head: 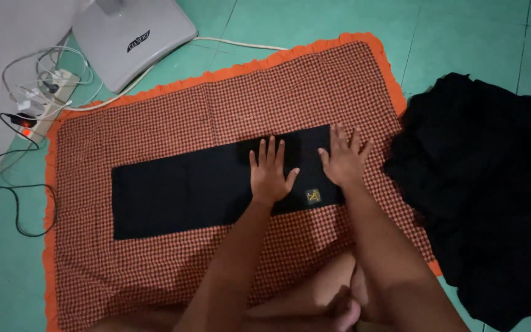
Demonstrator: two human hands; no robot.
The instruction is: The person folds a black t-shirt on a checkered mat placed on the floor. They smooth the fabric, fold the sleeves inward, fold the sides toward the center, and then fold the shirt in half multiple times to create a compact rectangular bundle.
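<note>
Hands flat on folded black cloth [216,187], itself spread long across checked mat [228,123] on green floor [474,37]. Left hand [270,172] and right hand [344,161] both open, fingers spread, pressing near right end, gripping nothing. Risk, as a judgement: uneven pressure could skew the fold or wrinkle it; black pile [487,184] close beside right hand could snag. Power strip [38,104] well apart.

both hands [305,167] flat on black cloth [204,187]
</note>
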